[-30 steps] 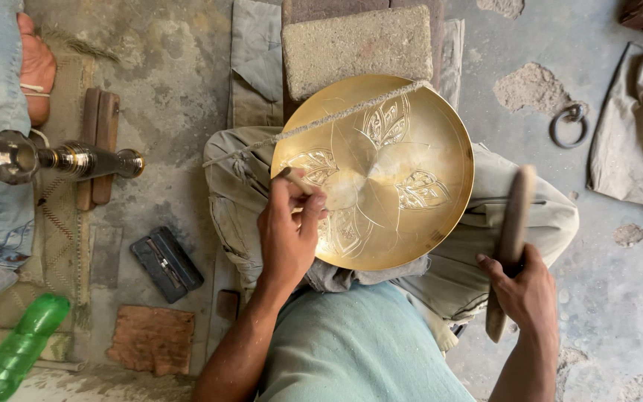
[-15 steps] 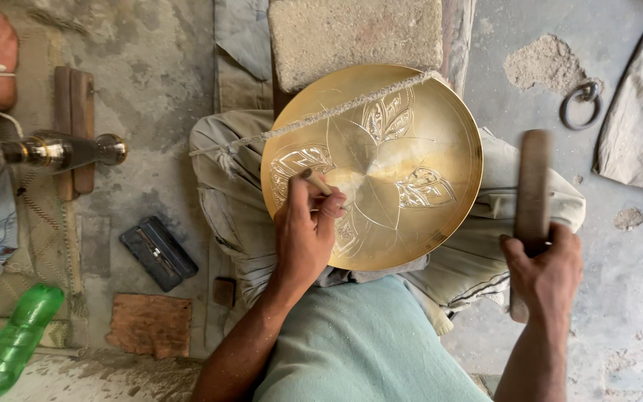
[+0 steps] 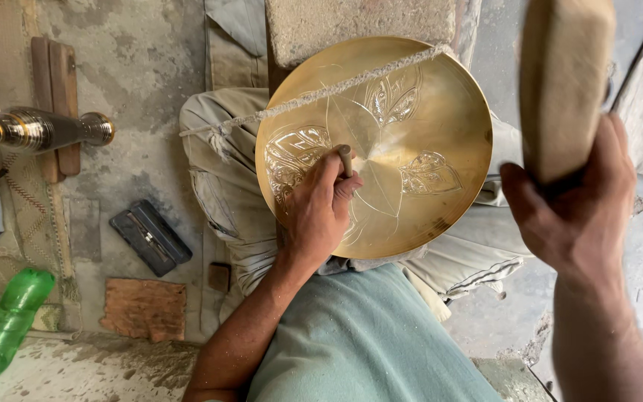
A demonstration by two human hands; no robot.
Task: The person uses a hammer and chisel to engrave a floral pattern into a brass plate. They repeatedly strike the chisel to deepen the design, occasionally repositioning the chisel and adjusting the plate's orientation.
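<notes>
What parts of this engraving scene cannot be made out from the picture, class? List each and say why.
- Chisel tip: in the head view, the left hand covers all but the top of the chisel.
- Wooden mallet: blurred, its top cut off by the upper edge; the right hand hides its handle.
- Brass plate: the engraving beneath the left hand is hidden.
- Green bottle: cut off by the left edge.
- Metal vessel: its left part runs out of frame.

One head-worn camera looks straight down, close over the lap. It frames the brass bowl and the floor at left.
</notes>
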